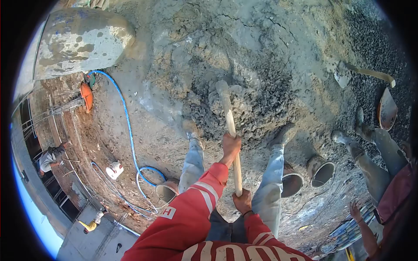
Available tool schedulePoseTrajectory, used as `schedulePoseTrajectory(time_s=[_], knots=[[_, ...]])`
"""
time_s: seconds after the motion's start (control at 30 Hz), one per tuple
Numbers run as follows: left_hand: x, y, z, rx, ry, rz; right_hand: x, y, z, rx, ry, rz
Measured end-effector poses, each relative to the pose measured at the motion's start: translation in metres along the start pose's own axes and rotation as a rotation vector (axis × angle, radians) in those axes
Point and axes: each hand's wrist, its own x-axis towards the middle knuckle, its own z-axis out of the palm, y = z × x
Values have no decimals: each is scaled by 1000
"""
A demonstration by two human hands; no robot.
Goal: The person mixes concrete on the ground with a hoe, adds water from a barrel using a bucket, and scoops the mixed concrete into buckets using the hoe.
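1. The left hand [230, 147], reaching farther forward, has its fingers clenched around the shaft of a wooden-handled tool [230, 116]
2. The right hand [242, 201] grasps the same shaft near its butt end, fingers wrapped round it, a dark band at the wrist
3. The tool slants away from the body, its far end sunk in a heap of wet grey mix [265, 108] in front of the feet (the head is buried, so I cannot tell a shovel from a hoe)
4. The work looks part-way along, in my judgement: smoother grey material is spread beyond the heap, while the patch around the tool is dark, coarse and lumpy, so some of it seems left to work
5. Dark gravel [376, 41] lies loose at the right, with a shovel [342, 78] and a metal pan [387, 109] on or beside it
6. Mud-caked buckets [321, 170] sit near the person's legs, and a blue hose [126, 111] curls across the ground at the left
7. A co-worker [394, 191] stands at the right, near the gravel, one bare hand [355, 212] lowered with nothing visible in it
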Motion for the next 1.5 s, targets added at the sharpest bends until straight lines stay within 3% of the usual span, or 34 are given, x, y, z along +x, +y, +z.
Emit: schedulePoseTrajectory(time_s=[0.1,0.2,0.37,0.43,0.5,0.57,0.7,0.8,0.87,1.0,1.07,1.2,1.27,1.37,1.43,1.47,1.5], knots=[[-60,12,-36,-174,19,-20,-33,10,5,-27,30,-104],[-67,46,-76,-452,45,120,-3,-8,13,-63,-7,-161],[47,188,-130,-517,242,399,160,-135,36,-103,49,-485],[128,197,-133,-408,245,463,208,-171,36,-136,-78,-365],[190,155,-114,-370,230,340,203,-185,31,-165,-145,-238],[212,116,-79,-250,141,-24,183,-167,29,-272,-108,-56],[152,68,-18,-283,117,-19,137,-111,-35,-235,-141,-7],[55,62,14,-390,114,-79,84,-78,-89,-208,-143,29],[0,47,25,-482,110,-107,51,-27,-109,-287,-71,-73],[-66,61,-13,-694,13,-200,36,-10,-123,-451,-100,-192],[-66,73,-55,-861,85,-17,59,-18,-101,-525,-87,-332],[33,134,-173,-861,269,299,150,-144,-12,-485,-208,-554],[101,147,-219,-795,349,306,183,-203,26,-498,-181,-607],[193,117,-217,-815,353,199,218,-209,46,-555,-195,-663],[209,103,-186,-604,424,-139,212,-205,32,-647,-220,-435],[201,89,-166,-605,367,-182,200,-197,7,-642,-219,-477],[181,81,-143,-606,309,-219,178,-184,-10,-619,-260,-356]])
